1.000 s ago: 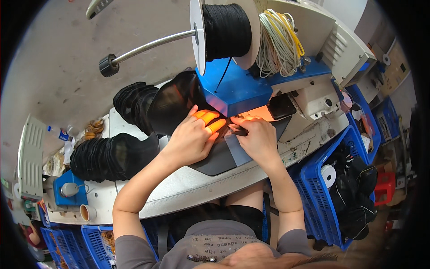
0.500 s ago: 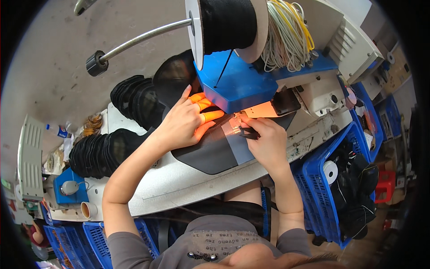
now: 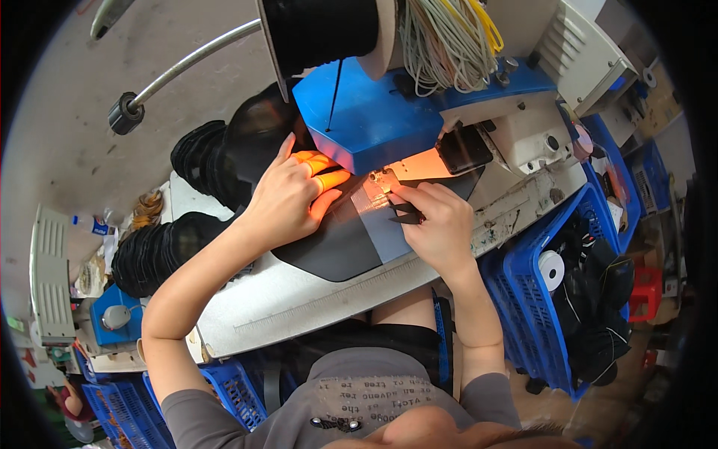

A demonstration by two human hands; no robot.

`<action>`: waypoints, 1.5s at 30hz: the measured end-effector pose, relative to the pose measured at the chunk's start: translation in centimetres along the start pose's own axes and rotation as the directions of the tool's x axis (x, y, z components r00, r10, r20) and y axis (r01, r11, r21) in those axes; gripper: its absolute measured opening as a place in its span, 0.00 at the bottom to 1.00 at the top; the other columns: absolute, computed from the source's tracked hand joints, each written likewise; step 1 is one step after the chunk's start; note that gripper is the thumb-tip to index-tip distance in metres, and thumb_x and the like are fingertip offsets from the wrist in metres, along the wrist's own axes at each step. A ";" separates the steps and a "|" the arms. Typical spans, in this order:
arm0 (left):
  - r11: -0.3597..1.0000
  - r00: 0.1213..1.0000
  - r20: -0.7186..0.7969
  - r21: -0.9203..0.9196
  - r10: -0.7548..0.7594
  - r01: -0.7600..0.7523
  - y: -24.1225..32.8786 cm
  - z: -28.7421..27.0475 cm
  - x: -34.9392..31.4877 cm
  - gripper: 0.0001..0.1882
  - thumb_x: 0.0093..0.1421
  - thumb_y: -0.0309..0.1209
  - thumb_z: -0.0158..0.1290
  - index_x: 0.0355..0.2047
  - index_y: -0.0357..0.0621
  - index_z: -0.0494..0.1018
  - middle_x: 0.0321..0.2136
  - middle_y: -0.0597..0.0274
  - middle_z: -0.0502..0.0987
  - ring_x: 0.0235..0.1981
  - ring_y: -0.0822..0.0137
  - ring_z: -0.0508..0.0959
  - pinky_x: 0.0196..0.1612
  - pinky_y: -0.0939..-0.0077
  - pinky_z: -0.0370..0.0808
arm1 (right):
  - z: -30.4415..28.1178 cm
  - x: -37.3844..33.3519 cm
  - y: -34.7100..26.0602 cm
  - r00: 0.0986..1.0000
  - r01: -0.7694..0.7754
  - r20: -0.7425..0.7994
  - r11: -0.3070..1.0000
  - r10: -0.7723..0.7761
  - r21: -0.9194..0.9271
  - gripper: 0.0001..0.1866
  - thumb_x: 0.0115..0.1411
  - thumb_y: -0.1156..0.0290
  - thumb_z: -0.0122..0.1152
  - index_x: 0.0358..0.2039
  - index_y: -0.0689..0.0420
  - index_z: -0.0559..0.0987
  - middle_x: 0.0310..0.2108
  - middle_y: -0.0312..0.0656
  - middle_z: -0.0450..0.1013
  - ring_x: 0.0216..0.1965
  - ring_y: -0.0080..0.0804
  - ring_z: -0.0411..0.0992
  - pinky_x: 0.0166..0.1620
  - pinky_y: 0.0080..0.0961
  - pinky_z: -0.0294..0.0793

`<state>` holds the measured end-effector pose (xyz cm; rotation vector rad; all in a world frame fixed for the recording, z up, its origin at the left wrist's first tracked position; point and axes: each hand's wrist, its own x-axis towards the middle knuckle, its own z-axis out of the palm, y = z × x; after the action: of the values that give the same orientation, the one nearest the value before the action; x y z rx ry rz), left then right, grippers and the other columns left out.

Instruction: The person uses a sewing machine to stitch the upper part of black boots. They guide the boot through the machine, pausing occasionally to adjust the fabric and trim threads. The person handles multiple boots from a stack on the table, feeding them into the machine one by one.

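Note:
A dark, flat panel with a grey-blue strip across it lies under the blue head of a sewing machine. Orange light falls on the work spot below the head. My left hand rests on the panel's left part, fingers stretched out, with orange covers on some of them. Just right of the lit spot, my right hand is closed in a pinch, fingertips close to the machine's foot. A small black two-pronged tool pokes out of its grip; most of it is hidden.
Stacks of black shaped pieces stand left of my left arm. A large black thread spool hangs above the machine. To the right are blue crates with black goods. A ruler runs along the table's front edge.
The whole view has shifted, so machine and spool sit farther left and higher. My left elbow has swung outward; both hands keep nearly the same places at the panel.

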<state>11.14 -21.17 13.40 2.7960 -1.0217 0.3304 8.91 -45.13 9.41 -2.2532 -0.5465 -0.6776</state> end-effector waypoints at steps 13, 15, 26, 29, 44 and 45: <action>0.970 0.981 -0.051 -0.170 -0.186 0.175 4.9 0.9 -0.6 0.17 0.56 0.22 0.53 0.47 0.34 0.72 0.39 0.40 0.73 0.37 0.40 0.75 0.51 0.51 0.73 | -0.1 0.0 0.0 1.000 0.003 0.006 1.000 -0.003 0.011 0.14 0.41 0.78 0.62 0.31 0.56 0.84 0.22 0.39 0.75 0.27 0.38 0.74 0.30 0.32 0.73; 0.947 0.973 0.055 -0.227 -0.222 0.229 5.6 0.0 -0.7 0.17 0.55 0.19 0.51 0.46 0.33 0.70 0.41 0.38 0.72 0.36 0.39 0.75 0.46 0.53 0.75 | -0.3 0.1 -0.1 1.000 0.026 0.011 1.000 -0.026 0.013 0.15 0.40 0.78 0.62 0.32 0.55 0.84 0.22 0.38 0.75 0.27 0.37 0.74 0.30 0.31 0.73; 0.998 0.972 0.234 -0.057 0.009 0.005 3.8 -1.1 -0.3 0.22 0.50 0.18 0.50 0.48 0.34 0.74 0.46 0.40 0.73 0.47 0.44 0.75 0.62 0.43 0.61 | -0.4 -0.4 -0.4 0.956 0.227 0.175 0.971 -0.237 0.074 0.22 0.34 0.75 0.59 0.35 0.51 0.84 0.21 0.33 0.74 0.25 0.31 0.73 0.31 0.28 0.70; 0.977 0.893 0.450 0.199 -0.018 -0.080 4.6 -3.2 0.2 0.23 0.51 0.21 0.50 0.50 0.36 0.74 0.48 0.44 0.73 0.51 0.48 0.74 0.64 0.41 0.57 | 0.1 -0.5 -0.2 0.962 0.236 0.126 0.969 -0.243 0.069 0.21 0.33 0.76 0.58 0.33 0.52 0.84 0.20 0.33 0.72 0.24 0.31 0.72 0.30 0.29 0.69; 0.911 0.946 0.193 0.278 0.259 -0.306 1.6 -1.3 -1.5 0.25 0.58 0.35 0.46 0.56 0.43 0.72 0.50 0.59 0.77 0.32 0.67 0.72 0.37 0.73 0.66 | 0.4 -0.8 0.3 0.956 0.279 0.070 0.957 -0.284 0.078 0.21 0.30 0.75 0.58 0.31 0.54 0.83 0.18 0.33 0.70 0.21 0.32 0.70 0.25 0.29 0.65; 0.910 0.947 0.195 0.283 0.254 -0.302 1.7 -1.4 -1.4 0.25 0.58 0.35 0.46 0.56 0.43 0.73 0.48 0.59 0.78 0.31 0.67 0.72 0.37 0.73 0.65 | 0.4 -0.8 0.2 0.957 0.277 0.065 0.958 -0.283 0.079 0.21 0.30 0.75 0.58 0.31 0.54 0.83 0.18 0.33 0.70 0.21 0.32 0.70 0.25 0.29 0.65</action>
<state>8.78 -21.32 14.48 2.9854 -1.5383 0.3364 8.52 -45.13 8.57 -2.1639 -0.9262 -0.7015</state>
